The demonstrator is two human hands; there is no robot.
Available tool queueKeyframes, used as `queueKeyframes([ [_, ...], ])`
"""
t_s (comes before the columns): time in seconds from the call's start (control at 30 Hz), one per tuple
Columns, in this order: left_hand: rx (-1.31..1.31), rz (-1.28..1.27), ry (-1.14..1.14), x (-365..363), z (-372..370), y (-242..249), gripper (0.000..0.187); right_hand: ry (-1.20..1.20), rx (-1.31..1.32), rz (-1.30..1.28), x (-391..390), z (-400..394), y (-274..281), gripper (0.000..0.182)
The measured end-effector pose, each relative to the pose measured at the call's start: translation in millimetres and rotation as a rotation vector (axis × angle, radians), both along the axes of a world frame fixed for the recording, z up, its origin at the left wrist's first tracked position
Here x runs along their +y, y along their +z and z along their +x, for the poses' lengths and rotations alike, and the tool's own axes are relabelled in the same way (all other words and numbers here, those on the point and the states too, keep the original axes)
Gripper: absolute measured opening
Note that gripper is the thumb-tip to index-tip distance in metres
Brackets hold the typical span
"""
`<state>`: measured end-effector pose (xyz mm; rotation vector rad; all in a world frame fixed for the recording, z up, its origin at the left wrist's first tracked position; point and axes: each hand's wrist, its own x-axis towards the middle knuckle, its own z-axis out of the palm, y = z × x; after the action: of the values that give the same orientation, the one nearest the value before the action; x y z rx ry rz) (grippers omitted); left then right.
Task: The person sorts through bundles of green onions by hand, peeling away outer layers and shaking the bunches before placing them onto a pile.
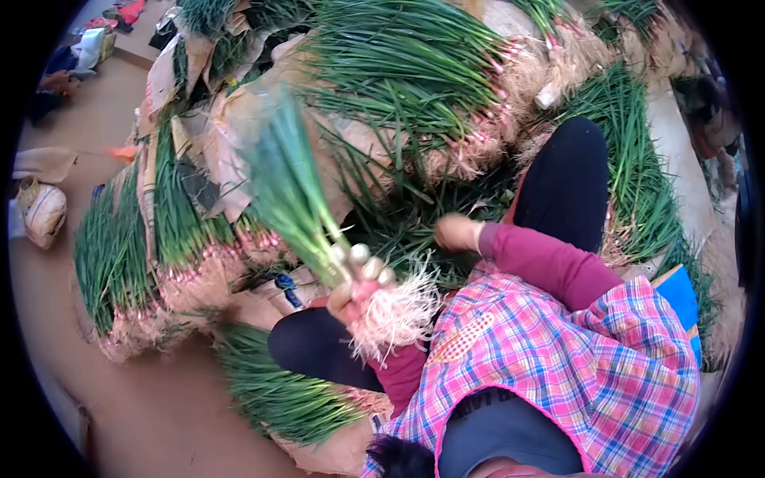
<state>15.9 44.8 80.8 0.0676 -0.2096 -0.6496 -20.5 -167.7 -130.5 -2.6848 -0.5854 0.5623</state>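
Note:
My left hand point(344, 301) is closed around a bunch of green onions point(299, 203), held up in front of my lap. Its blurred green tops point to the upper left, and its pale, stringy roots point(396, 316) hang toward my apron. My right hand point(458, 233) is lower, beside my bent knee, at the edge of a heap of loose green leaves point(406, 215). Its fingers are blurred and partly hidden, so their hold cannot be made out.
A large pile of green onions point(398, 56) lies ahead, roots to the right. More bundles point(187, 207) stand at the left on a brown floor point(151, 398). Another row point(291, 390) lies by my left knee, and more onions point(629, 159) line the right side. A woven sack point(41, 211) sits far left.

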Motion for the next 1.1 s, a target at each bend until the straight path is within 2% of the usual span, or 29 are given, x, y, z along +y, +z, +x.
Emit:
queueKeyframes([
  [0.03, -0.022, -0.010, 0.008, 1, -1, 4, 0.054, 0.390, 0.202, 0.005, -9, -28, -22, 0.020],
  [0.1, 0.063, 0.138, 0.089, -4, -2, 14, 0.060, -0.175, 0.305, 0.068, -7, -32, 34, 0.019],
  [0.13, 0.128, 0.223, 0.098, -13, -3, 3, 0.061, -0.688, -0.124, 0.452, -22, -8, 64, 0.019],
  [0.17, 0.167, 0.318, 0.103, -20, 4, -4, 0.062, -0.882, -0.360, 0.377, -38, 4, 90, 0.018],
  [0.2, 0.114, 0.372, 0.161, -29, 0, 16, 0.062, -0.853, -0.533, 0.319, -41, 6, 77, 0.016],
  [0.23, 0.096, 0.425, 0.164, -35, 7, -13, 0.062, -1.113, -0.640, 0.146, -83, 27, 120, 0.015],
  [0.27, 0.108, 0.386, 0.139, -37, 9, -16, 0.060, -0.973, -0.770, -0.169, -106, 33, 118, 0.018],
  [0.3, 0.124, 0.350, 0.110, -39, 9, -21, 0.058, -0.994, -0.705, -0.234, -108, 35, 113, 0.019],
  [0.37, 0.205, 0.333, 0.057, -47, 6, -36, 0.051, -1.000, -0.137, -0.026, -122, 50, 122, 0.025],
  [0.4, 0.162, 0.313, 0.030, -47, 6, -37, 0.047, -1.035, -0.025, 0.030, -121, 52, 127, 0.030],
  [0.43, 0.117, 0.281, 0.028, -49, 6, -39, 0.044, -1.147, -0.052, 0.631, -103, 46, 127, 0.028],
  [0.5, 0.128, 0.339, 0.062, -51, 7, -33, 0.045, -1.047, 0.198, 1.155, -96, 52, 115, 0.026],
  [0.57, 0.101, 0.400, 0.109, -47, 5, -38, 0.040, -0.942, 0.028, 1.006, -79, 51, 102, 0.032],
  [0.63, 0.143, 0.384, 0.096, -47, 6, -43, 0.040, -0.982, -0.179, 0.311, -85, 49, 104, 0.022],
  [0.67, 0.134, 0.380, 0.099, -48, 10, -38, 0.040, -0.980, -0.190, 0.313, -91, 52, 102, 0.022],
  [0.73, 0.155, 0.406, 0.087, -44, 3, -30, 0.041, -1.048, -0.542, 0.303, -97, 46, 91, 0.015],
  [0.77, 0.160, 0.390, 0.102, -44, 3, -29, 0.041, -1.050, -0.601, 0.210, -100, 45, 95, 0.010],
  [0.83, 0.159, 0.371, 0.096, -44, 3, -25, 0.041, -1.089, -0.503, 0.396, -111, 47, 83, 0.017],
  [0.87, 0.159, 0.370, 0.096, -44, 3, -25, 0.041, -1.089, -0.503, 0.396, -109, 48, 87, 0.017],
  [0.93, 0.135, 0.341, 0.090, -43, 4, -27, 0.038, -1.024, -0.861, 0.206, -100, 53, 96, 0.025],
  [0.97, 0.139, 0.345, 0.091, -41, 3, -28, 0.038, -1.024, -0.856, 0.208, -95, 56, 99, 0.025],
  [1.03, 0.117, 0.374, 0.108, -42, 4, -32, 0.039, -1.037, -0.484, 0.033, -91, 67, 107, 0.035],
  [1.07, 0.128, 0.368, 0.096, -42, 5, -35, 0.039, -0.988, -0.395, -0.088, -92, 75, 99, 0.031],
  [1.1, 0.123, 0.366, 0.101, -40, 5, -33, 0.039, -0.984, -0.401, -0.086, -98, 83, 100, 0.031],
])
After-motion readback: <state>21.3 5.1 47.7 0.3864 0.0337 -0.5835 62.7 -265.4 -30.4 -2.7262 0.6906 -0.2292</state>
